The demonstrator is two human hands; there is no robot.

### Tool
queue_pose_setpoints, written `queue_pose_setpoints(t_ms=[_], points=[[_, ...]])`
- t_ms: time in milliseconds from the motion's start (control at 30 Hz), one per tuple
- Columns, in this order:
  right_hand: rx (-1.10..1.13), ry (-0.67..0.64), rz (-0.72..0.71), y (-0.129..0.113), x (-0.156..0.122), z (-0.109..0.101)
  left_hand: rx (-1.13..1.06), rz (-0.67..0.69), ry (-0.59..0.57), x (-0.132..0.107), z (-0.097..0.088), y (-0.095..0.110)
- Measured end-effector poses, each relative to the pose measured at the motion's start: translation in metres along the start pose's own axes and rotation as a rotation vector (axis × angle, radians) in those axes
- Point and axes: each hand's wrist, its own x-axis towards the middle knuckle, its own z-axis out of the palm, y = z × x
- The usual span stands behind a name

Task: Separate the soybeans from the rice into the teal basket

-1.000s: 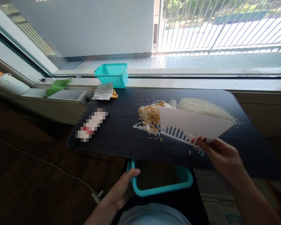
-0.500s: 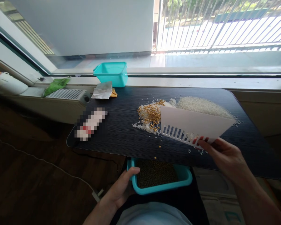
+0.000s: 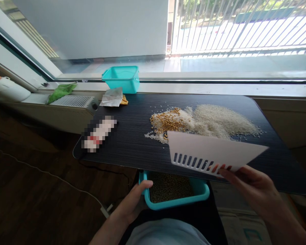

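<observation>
My right hand (image 3: 255, 189) pinches a white slotted scraper (image 3: 214, 149) by its near edge, tilted above the near side of the dark table. Behind it lie a heap of white rice (image 3: 221, 119) and, to the left, yellow soybeans (image 3: 173, 120) mixed into rice. The scraper hides part of the rice's near side. Below the table's front edge, my left hand (image 3: 135, 200) grips the left end of a turquoise bin (image 3: 178, 205), thumb over the rim. Small round beans (image 3: 170, 189) fill the bin's bottom; shade obscures their kind.
Another turquoise bin (image 3: 121, 80) stands at the back left by the window. In front of it are a grey-white packet (image 3: 112, 97) and a blurred-out pale item (image 3: 99, 134). A green cloth (image 3: 62, 92) lies on the radiator (image 3: 71, 101). The table's front edge (image 3: 127, 167) overhangs the held bin.
My right hand has drawn the scraper back towards me and slightly down, uncovering more of the rice and soybeans. My left hand and the bin have hardly moved.
</observation>
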Motion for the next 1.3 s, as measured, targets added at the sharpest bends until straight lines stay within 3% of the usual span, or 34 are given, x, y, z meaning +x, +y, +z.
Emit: queue_pose_setpoints(t_ms=[67,133,233,367,567,900,1100,1300], points=[[0.021,0.157,-0.031,-0.007,-0.001,0.0,0.006,0.005,0.002,-0.001,0.001,0.0],[-0.037,0.231,-0.021,-0.013,0.001,0.0,0.006,0.003,-0.002,-0.001,0.002,0.001],[-0.179,0.254,0.012,-0.017,0.006,0.001,0.002,0.001,0.001,-0.001,0.001,0.001],[-0.236,0.268,-0.083,-0.013,0.009,0.009,-0.01,0.001,0.01,0.0,0.001,0.0],[-0.223,0.223,-0.122,-0.008,0.013,0.027,-0.009,-0.01,0.025,-0.002,0.004,0.001],[-0.228,0.08,-0.188,-0.003,0.035,0.031,-0.042,-0.002,-0.006,0.003,-0.002,-0.002],[-0.244,0.029,-0.126,0.005,0.04,0.032,-0.071,-0.009,-0.03,0.001,0.001,-0.001],[-0.173,0.03,-0.067,-0.002,0.038,0.032,-0.052,-0.006,-0.005,0.001,0.001,-0.002]])
